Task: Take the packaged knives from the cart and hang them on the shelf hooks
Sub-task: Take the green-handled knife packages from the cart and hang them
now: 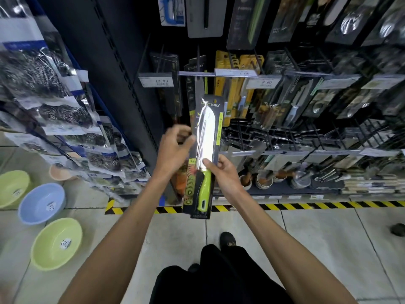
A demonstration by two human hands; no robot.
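Price tag (pixel 157 80) print blurred, partly unreadable

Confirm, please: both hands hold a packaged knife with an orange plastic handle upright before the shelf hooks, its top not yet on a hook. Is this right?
Not quite. In the head view the packaged knife has a lime green plastic handle, not orange. The rest holds: the left hand and right hand hold it upright before the shelf hooks, not yet hung.

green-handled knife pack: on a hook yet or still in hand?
In hand. The knife pack is upright, right hand gripping it, left hand at its edge; top below the hook rail.
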